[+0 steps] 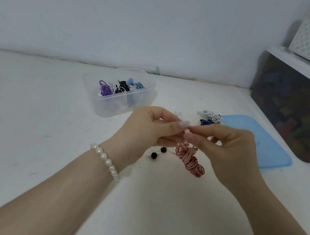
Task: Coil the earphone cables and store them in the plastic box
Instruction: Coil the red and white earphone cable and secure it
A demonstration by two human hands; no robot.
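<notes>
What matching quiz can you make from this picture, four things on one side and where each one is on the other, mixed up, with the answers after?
Things:
1. red cable
2. purple cable
3. blue lid
4. white cable

Places:
A. flat on the table, right of the hands
B. hanging below the two hands
C. inside the clear box
D. loose on the table, beside the lid's far left corner

Pairs: 1-B, 2-C, 3-A, 4-D
</notes>
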